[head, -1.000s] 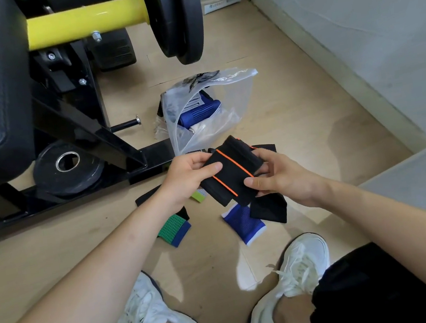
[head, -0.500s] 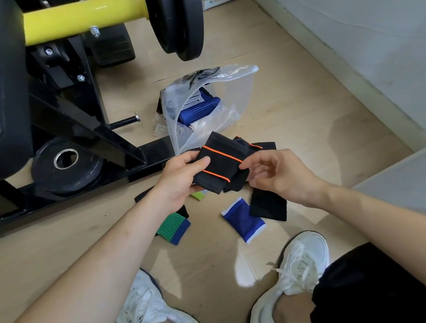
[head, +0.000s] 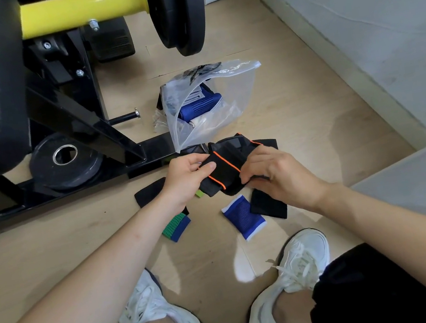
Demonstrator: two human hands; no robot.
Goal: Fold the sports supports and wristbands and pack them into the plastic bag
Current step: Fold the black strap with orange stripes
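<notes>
black support [head: 224, 169] pinched between both hands' fingers [head: 205, 166]

Bare forearms, black shorts [head: 383, 288], white lace-up sneakers [head: 291, 281].

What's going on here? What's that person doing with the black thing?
A person is folding a black support with orange stripes, gripping it with the left hand and the right hand above the floor. Just beyond lies the clear plastic bag, with a blue support already inside. A blue wristband, a green wristband and a black piece lie on the floor, not packed yet.
</notes>
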